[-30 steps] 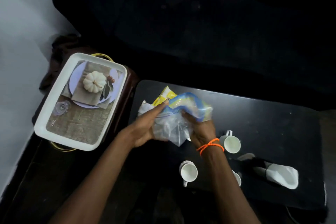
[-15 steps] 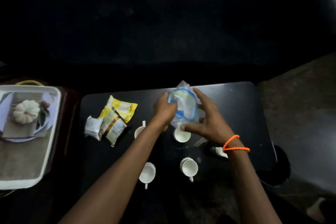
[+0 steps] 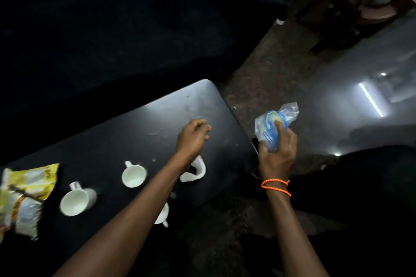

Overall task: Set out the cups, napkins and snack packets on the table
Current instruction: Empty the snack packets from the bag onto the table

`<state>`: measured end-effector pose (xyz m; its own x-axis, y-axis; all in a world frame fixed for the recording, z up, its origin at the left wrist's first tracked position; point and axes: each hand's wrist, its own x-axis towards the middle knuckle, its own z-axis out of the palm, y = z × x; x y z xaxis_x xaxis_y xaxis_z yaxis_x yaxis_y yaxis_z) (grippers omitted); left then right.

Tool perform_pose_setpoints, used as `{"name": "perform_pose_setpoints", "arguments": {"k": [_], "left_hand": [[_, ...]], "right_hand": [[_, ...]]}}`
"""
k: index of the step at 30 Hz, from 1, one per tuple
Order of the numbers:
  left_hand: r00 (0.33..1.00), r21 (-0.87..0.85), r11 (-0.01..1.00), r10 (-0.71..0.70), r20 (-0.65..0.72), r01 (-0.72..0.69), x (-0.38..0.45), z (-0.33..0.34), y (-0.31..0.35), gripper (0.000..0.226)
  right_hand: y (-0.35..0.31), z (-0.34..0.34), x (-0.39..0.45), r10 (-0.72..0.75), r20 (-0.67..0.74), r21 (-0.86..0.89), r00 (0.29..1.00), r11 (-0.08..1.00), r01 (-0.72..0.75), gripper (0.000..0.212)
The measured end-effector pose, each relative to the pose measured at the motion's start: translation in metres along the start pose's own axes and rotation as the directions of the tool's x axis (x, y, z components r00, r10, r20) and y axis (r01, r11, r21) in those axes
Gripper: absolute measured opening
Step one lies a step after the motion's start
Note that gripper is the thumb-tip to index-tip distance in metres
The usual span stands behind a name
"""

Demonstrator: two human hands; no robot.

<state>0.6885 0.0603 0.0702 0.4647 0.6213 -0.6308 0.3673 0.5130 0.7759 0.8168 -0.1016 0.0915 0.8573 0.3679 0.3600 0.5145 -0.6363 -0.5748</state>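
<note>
Bag [image 3: 273, 122] now off table [image 3: 157, 119], crumpled in our right hand [image 3: 275, 150]; left hand [image 3: 192, 136] loosely curled, empty. Cups [image 3: 134, 175], napkin [image 3: 195, 172], snack packets [image 3: 24, 195] out; arranging remains.
</note>
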Motion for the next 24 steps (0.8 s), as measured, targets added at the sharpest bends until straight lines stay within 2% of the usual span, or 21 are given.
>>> {"name": "perform_pose_setpoints", "arguments": {"k": [5, 11, 13, 14, 16, 18, 19, 22, 24], "left_hand": [[0.998, 0.012, 0.998, 0.057, 0.031, -0.058, 0.001, 0.041, -0.008, 0.016], [0.992, 0.014, 0.992, 0.123, 0.022, -0.123, 0.007, 0.054, -0.016, 0.015], [0.99, 0.014, 0.99, 0.138, 0.007, -0.138, 0.009, 0.048, -0.018, 0.015], [0.99, 0.015, 0.99, 0.143, 0.003, -0.143, 0.01, 0.045, -0.019, 0.015], [0.989, 0.021, 0.988, 0.151, -0.009, -0.151, 0.012, 0.038, -0.02, 0.015], [0.988, 0.016, 0.988, 0.156, -0.02, -0.155, 0.015, 0.03, -0.02, 0.015], [0.987, 0.016, 0.987, 0.158, -0.022, -0.158, 0.016, 0.026, -0.019, 0.015], [0.986, 0.005, 0.987, 0.163, -0.024, -0.163, 0.016, 0.012, -0.018, 0.015], [0.986, -0.018, 0.987, 0.161, -0.041, -0.162, 0.015, -0.001, -0.015, 0.015]], "right_hand": [[0.063, -0.013, 0.019, 0.019, -0.108, -0.124, 0.994, 0.992, -0.033, 0.058], [0.115, 0.004, 0.04, 0.135, -0.015, -0.122, 0.991, 0.983, -0.135, 0.059], [0.127, 0.011, 0.049, 0.129, 0.007, -0.155, 0.992, 0.98, -0.127, 0.065], [0.133, 0.014, 0.053, 0.144, 0.061, -0.207, 0.988, 0.97, -0.129, 0.074], [0.139, 0.018, 0.054, 0.306, 0.235, -0.38, 0.923, 0.903, -0.202, 0.1], [0.142, 0.02, 0.051, 0.495, 0.288, -0.528, 0.82, 0.796, -0.296, 0.11], [0.142, 0.021, 0.049, 0.525, 0.28, -0.558, 0.803, 0.77, -0.309, 0.104], [0.132, 0.027, 0.04, 0.471, 0.237, -0.566, 0.85, 0.778, -0.274, 0.076], [0.121, 0.033, 0.033, 0.442, 0.237, -0.554, 0.865, 0.793, -0.253, 0.067]]}}
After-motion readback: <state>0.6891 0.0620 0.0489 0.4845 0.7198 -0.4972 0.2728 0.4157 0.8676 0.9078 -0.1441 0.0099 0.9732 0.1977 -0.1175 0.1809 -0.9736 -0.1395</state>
